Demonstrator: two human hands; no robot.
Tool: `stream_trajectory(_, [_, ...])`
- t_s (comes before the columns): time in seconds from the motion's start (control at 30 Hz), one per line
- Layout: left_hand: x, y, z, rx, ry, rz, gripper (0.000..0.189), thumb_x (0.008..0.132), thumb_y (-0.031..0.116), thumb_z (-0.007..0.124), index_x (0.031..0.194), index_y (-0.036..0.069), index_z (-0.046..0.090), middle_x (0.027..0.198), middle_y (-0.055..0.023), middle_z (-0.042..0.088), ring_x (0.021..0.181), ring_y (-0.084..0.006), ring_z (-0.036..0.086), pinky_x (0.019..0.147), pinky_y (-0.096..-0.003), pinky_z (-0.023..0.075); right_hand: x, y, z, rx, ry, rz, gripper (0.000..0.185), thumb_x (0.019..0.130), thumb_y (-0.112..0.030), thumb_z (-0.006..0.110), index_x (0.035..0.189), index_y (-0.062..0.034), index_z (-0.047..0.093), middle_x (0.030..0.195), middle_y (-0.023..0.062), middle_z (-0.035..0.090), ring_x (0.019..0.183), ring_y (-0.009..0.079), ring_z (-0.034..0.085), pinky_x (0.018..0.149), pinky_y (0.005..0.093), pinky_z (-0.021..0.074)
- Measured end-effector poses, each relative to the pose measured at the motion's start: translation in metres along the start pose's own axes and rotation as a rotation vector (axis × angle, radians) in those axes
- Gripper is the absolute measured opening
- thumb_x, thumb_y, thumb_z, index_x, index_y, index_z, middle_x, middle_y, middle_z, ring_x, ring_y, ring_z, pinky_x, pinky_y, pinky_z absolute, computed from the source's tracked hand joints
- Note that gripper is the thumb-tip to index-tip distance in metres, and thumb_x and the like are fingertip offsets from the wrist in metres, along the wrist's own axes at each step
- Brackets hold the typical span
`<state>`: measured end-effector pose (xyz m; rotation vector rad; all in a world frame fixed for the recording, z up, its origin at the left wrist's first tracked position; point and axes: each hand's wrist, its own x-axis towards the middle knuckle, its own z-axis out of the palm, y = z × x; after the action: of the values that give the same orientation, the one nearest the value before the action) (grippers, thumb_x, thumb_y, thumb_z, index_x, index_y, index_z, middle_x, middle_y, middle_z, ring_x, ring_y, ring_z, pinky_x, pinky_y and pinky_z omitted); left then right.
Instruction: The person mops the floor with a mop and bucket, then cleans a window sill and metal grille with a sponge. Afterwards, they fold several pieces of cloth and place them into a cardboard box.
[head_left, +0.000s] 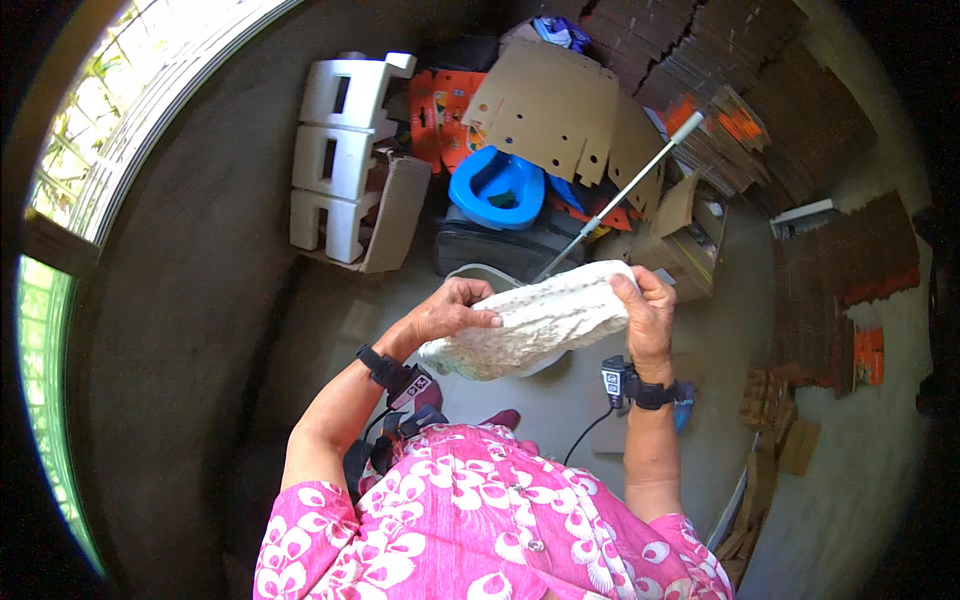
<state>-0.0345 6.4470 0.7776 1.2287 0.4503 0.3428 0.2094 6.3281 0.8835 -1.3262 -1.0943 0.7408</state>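
Observation:
Stretched between my two hands in front of my body is a white, textured cloth (547, 319) with dark specks or dimples in rows. My left hand (454, 306) pinches its left end between thumb and fingers. At the upper right corner, my right hand (651, 309) grips it with the thumb on top. Behind the cloth, the pale rim of a bucket or basin (484, 268) shows; its inside is mostly hidden. A long pole with a light grip (634, 187) slants up to the right, and its lower end disappears behind the cloth.
Ahead lie a dark case (495, 251), a blue plastic potty seat (499, 191) and flattened cardboard (547, 109). White foam packing blocks (334, 157) are stacked to the left. An open carton (679, 240) and stacks of folded cardboard (817, 300) stand on the right.

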Motion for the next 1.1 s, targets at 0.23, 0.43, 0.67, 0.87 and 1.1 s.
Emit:
stream_trajectory(0.23, [-0.063, 0.001, -0.033, 0.211, 0.147, -0.059, 0.02, 0.077, 0.018, 0.077, 0.079, 0.002, 0.064, 0.067, 0.002, 0.057, 0.063, -0.007, 0.05, 0.058, -0.0259, 0.0399, -0.004, 0.048, -0.013, -0.025, -0.061, 0.124, 0.019, 0.09, -0.017, 0.062, 0.089, 0.0024, 0.064, 0.079, -0.002, 0.063, 0.07, 0.0042, 0.053, 0.062, 0.0215, 0.0437])
stream_trajectory(0.43, [-0.089, 0.0, -0.021, -0.077, 0.258, 0.036, 0.023, 0.089, 0.023, 0.06, 0.078, 0.003, 0.061, 0.07, 0.0039, 0.052, 0.067, -0.0061, 0.048, 0.061, -0.0244, 0.0395, 0.0, 0.091, -0.022, -0.413, -0.274, 0.164, 0.021, 0.083, -0.016, 0.067, 0.093, 0.0027, 0.065, 0.075, 0.0, 0.062, 0.066, 0.0072, 0.052, 0.062, 0.0253, 0.0454])
stream_trajectory(0.67, [-0.083, 0.006, 0.012, 0.432, 0.292, 0.01, 0.02, 0.09, 0.019, 0.058, 0.085, 0.0, 0.06, 0.069, 0.0035, 0.052, 0.064, -0.006, 0.045, 0.055, -0.0255, 0.0375, 0.013, 0.071, 0.072, -0.192, -0.754, -0.077, 0.046, 0.08, -0.012, 0.067, 0.123, -0.0008, 0.054, 0.116, 0.0134, 0.06, 0.107, 0.0221, 0.058, 0.094, 0.0332, 0.0453])
stream_trajectory(0.87, [-0.1, 0.009, 0.03, 0.386, 0.517, 0.039, 0.021, 0.083, 0.018, 0.067, 0.093, -0.001, 0.063, 0.069, -0.0049, 0.061, 0.063, -0.0115, 0.056, 0.059, -0.0283, 0.0445, 0.004, 0.085, 0.134, 0.262, -1.193, 0.398, 0.033, 0.091, -0.013, 0.058, 0.121, 0.0008, 0.053, 0.097, 0.0015, 0.06, 0.084, 0.0067, 0.055, 0.076, 0.0224, 0.0461])
stream_trajectory(1.1, [-0.126, -0.022, 0.024, 0.133, 0.677, 0.133, 0.016, 0.087, 0.012, 0.064, 0.098, 0.002, 0.059, 0.085, 0.001, 0.059, 0.077, -0.0055, 0.055, 0.069, -0.022, 0.0455, -0.002, 0.087, 0.165, 0.081, -1.213, 0.085, 0.014, 0.084, -0.015, 0.066, 0.08, -0.0018, 0.064, 0.066, -0.0045, 0.05, 0.061, 0.0031, 0.042, 0.053, 0.0217, 0.0361])
